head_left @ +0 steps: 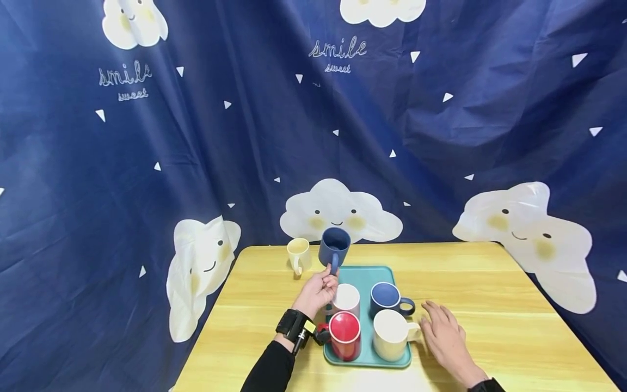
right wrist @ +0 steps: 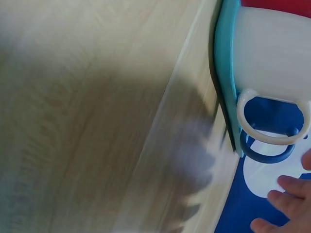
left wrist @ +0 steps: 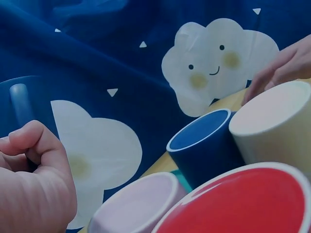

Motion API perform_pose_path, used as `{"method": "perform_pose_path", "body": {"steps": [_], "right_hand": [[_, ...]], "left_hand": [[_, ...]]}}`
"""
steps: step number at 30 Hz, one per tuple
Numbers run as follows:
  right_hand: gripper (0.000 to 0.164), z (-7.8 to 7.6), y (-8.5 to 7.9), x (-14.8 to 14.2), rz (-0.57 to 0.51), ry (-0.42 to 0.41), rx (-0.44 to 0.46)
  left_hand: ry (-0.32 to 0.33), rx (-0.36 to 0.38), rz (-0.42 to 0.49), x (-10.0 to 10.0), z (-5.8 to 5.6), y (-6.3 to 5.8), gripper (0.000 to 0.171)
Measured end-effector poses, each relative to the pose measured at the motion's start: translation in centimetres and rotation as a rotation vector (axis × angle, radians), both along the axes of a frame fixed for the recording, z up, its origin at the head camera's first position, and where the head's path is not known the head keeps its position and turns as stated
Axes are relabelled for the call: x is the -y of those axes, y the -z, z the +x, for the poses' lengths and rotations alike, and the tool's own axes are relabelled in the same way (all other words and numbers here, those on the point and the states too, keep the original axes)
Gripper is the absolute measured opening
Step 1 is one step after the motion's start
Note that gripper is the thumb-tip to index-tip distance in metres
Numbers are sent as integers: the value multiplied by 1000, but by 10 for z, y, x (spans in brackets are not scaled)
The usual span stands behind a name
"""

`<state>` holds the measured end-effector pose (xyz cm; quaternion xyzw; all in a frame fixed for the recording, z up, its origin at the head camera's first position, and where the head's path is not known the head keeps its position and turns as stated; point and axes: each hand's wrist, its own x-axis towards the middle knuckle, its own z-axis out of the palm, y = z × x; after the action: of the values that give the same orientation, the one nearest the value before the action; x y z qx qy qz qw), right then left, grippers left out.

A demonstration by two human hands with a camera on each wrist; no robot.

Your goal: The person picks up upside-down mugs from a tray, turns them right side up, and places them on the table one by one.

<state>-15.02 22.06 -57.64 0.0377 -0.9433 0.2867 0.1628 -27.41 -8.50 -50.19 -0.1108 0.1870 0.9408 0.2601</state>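
Note:
My left hand (head_left: 318, 291) holds a dark blue mug (head_left: 334, 246) by its handle, raised over the far left corner of a teal tray (head_left: 364, 275). In the left wrist view, curled fingers (left wrist: 46, 145) wrap that handle. On the tray stand a pale pink mug (head_left: 346, 296), a red mug (head_left: 345, 335), another blue mug (head_left: 385, 296) and a cream mug (head_left: 388, 335). Beside the cream mug's handle, my right hand (head_left: 447, 340) hovers low at the tray's right side, fingers relaxed and holding nothing.
A small pale yellow mug (head_left: 299, 255) stands on the wooden table (head_left: 490, 283) behind the tray, left of the raised mug. A dark blue curtain (head_left: 313, 109) with clouds hangs along the table's far edge. Handles of the tray's right-hand mugs stick out past its rim.

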Motion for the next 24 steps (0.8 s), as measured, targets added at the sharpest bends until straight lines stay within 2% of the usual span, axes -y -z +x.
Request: {"method": "perform_pose_path", "body": {"steps": [6, 9, 12, 16, 21, 24], "right_hand": [[30, -4, -6, 11, -88, -60, -284], [33, -5, -15, 22, -152, -78, -356], [34, -4, -29, 34, -213, -88, -359], [33, -5, -46, 50, -329, -128, -314], [25, -11, -63, 72, -531, -296, -272], [23, -14, -75, 85, -635, -381, -190]], "left_hand": [[3, -40, -8, -10, 7, -2, 19], [-5, -52, -4, -14, 13, -3, 17], [7, -58, 16, -19, 19, -5, 18], [37, -95, 13, -28, 27, -8, 19], [21, -187, -66, -37, 34, -8, 21], [0, -231, -112, -40, 39, -5, 24]]}}
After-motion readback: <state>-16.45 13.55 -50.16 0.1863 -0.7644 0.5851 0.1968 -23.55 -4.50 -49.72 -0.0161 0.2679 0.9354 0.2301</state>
